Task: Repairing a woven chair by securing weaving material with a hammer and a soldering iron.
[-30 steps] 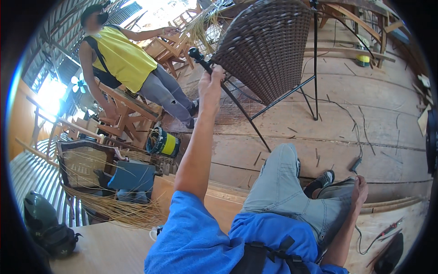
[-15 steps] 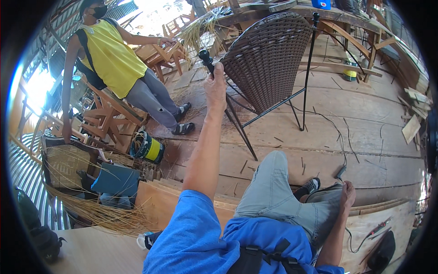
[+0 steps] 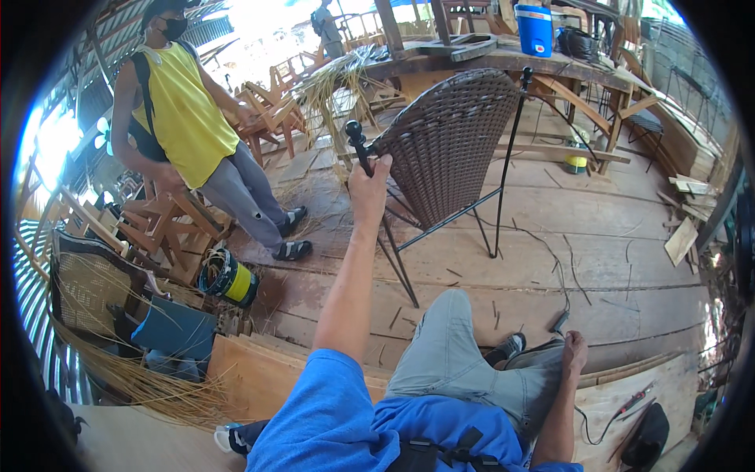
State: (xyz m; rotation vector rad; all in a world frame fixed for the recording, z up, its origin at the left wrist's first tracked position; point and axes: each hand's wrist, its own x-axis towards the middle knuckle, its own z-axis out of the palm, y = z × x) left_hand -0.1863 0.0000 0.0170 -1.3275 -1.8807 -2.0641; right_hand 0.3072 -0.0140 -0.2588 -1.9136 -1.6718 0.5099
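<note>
A dark brown woven chair (image 3: 452, 145) with a thin black metal frame stands ahead of me, its woven side facing me. My left hand (image 3: 368, 185) is closed round the frame's left post, just below its round black knob (image 3: 354, 130). By my right thigh, my right hand (image 3: 576, 352) has its fingers curled in; whatever may be inside them is hidden. Close to it on the floor lies a black cable connector (image 3: 560, 321).
A person in a yellow top (image 3: 179, 118) stands at the left, near a bucket (image 3: 228, 279) and a cane-backed chair (image 3: 93, 283). Behind the woven chair is a wooden workbench (image 3: 503, 64) with a blue cooler (image 3: 534, 31). A red-handled tool (image 3: 634, 400) lies at the lower right.
My view has tilted up, showing more of the bench and cooler. My left hand keeps its hold on the chair post. The other person's arms have lowered and shifted.
</note>
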